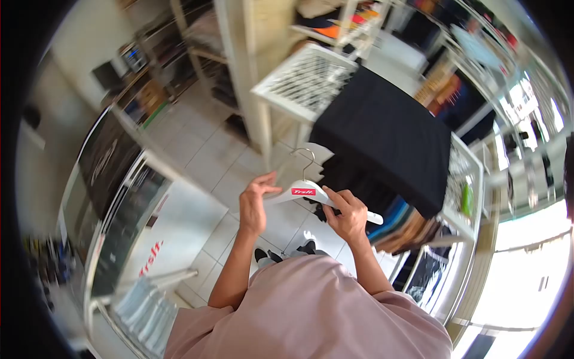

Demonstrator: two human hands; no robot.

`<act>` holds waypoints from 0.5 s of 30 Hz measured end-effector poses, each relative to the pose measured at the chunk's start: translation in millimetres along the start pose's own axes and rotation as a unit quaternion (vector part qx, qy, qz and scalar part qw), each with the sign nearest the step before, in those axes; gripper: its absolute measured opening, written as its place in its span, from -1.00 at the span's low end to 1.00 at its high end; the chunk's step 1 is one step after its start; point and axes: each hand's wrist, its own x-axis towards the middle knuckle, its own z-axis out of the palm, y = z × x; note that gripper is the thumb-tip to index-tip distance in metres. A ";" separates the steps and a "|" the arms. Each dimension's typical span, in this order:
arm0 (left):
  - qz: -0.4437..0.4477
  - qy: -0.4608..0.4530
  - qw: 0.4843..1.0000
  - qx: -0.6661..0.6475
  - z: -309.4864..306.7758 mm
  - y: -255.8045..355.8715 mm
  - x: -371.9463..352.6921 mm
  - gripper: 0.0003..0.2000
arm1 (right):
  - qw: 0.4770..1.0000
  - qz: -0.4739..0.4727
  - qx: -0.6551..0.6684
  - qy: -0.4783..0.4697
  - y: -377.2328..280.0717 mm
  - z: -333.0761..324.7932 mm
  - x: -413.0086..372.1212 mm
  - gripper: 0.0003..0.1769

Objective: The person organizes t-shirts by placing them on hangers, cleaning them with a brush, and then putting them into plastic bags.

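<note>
Holding white hanger (304, 191) two-handed | left hand (256, 203) fingers half-curled, seemingly pinching its 9 o'clock end | right hand (348, 216) closed round 4 o'clock arm | black cloth (388, 131) at 1 o'clock

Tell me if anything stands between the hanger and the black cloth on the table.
Nothing visible. The left hand and right hand hold the white hanger; the black cloth lies just beyond it.

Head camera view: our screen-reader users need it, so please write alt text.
The left hand and right hand hold a white hanger with a red label above a tiled floor. A black garment drapes a white wire table beyond.
</note>
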 end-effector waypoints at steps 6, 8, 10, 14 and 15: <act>0.215 -0.058 0.938 0.266 99.9 -30.0 49.0 -0.45 | 0.983 0.157 -0.074 0.066 80.9 -81.1 -65.1 -0.47; 0.267 -0.094 0.911 0.301 123.8 -44.5 59.6 -0.68 | 0.974 0.190 -0.094 0.079 94.4 -97.0 -78.8 -0.47; 0.301 -0.132 0.890 0.316 160.8 -31.8 75.5 -0.84 | 0.964 0.229 -0.103 0.082 98.6 -108.2 -92.3 -0.43; 0.379 -0.170 0.835 0.362 185.5 -39.2 109.9 -0.60 | 0.957 0.245 -0.128 0.084 98.1 -115.2 -102.5 -0.40; 0.390 -0.182 0.823 0.370 185.8 -45.6 117.0 -0.55 | 0.956 0.248 -0.129 0.089 98.3 -114.8 -105.5 -0.39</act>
